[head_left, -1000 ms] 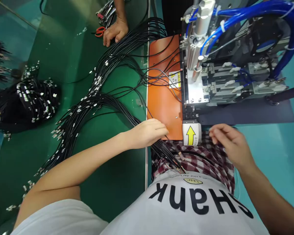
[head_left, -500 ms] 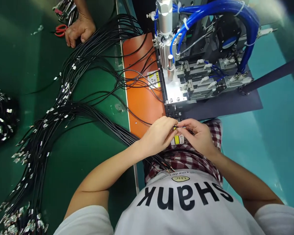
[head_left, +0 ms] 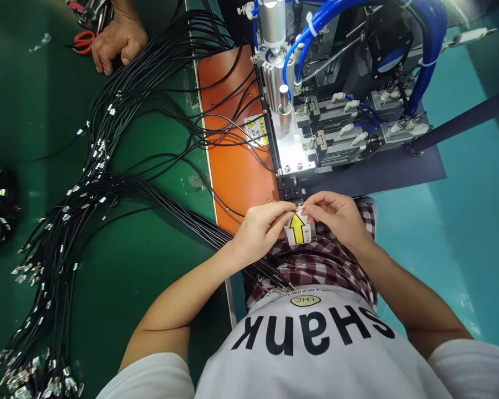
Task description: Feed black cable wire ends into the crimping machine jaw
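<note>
My left hand point(head_left: 263, 227) is closed in a pinch on a black cable point(head_left: 233, 210), which crosses the orange plate and passes under the palm. Facing it, my right hand point(head_left: 336, 219) pinches the thin wires point(head_left: 301, 207) at that cable's end. The fingertips of both hands are a short gap apart, just in front of the machine's track. Below the gap lies a white label with a yellow arrow point(head_left: 298, 228). A bundle of black cables point(head_left: 183, 213) runs under my left forearm, its stripped ends lying on my lap.
A pneumatic machine point(head_left: 291, 144) with blue hoses point(head_left: 324, 16) stands ahead, beside the orange plate point(head_left: 233, 177). More cables with metal connectors point(head_left: 29, 368) spread over the green table point(head_left: 120, 305). Another person's hand point(head_left: 118, 44) rests by red-handled scissors point(head_left: 83, 42).
My fingers have drawn slightly apart, and thin pale wires now show between them. The yellow arrow is uncovered. The view has shifted slightly; the other person's hand stays by the cables.
</note>
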